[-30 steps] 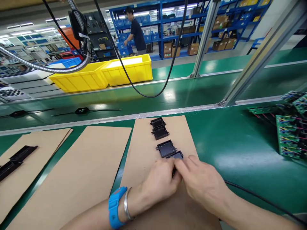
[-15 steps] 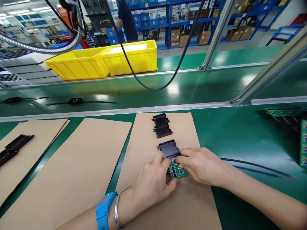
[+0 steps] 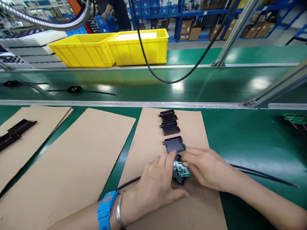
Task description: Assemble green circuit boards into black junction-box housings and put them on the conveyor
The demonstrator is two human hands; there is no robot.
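Observation:
A small green circuit board [image 3: 181, 170] lies between my two hands, over a black plastic case part [image 3: 180, 181] that is mostly covered. My left hand [image 3: 157, 179] bends its fingers against the board's left edge, with the thumb stretched below. From the right, my right hand [image 3: 207, 166] pinches the board's right edge; its fingertips are partly hidden. Just beyond the fingers sits an open black case half [image 3: 174, 144]. One black cable [image 3: 129, 183] runs out under my left wrist, and another cable end [image 3: 263, 175] extends past my right forearm.
Two more black case halves [image 3: 169, 127] lie farther up the brown cardboard sheet [image 3: 141, 143]. Other cardboard sheets [image 3: 72, 159] lie to the left, with black cases [image 3: 21, 127] on one. Yellow bins [image 3: 141, 48] stand behind the rail. A black cable loop [image 3: 172, 82] hangs ahead. Green boards [image 3: 296, 118] are at right.
The black case part now shows beneath the board. My left thumb has moved away from the board, and the cable left of my hand has come into fuller view. The camera view has shifted.

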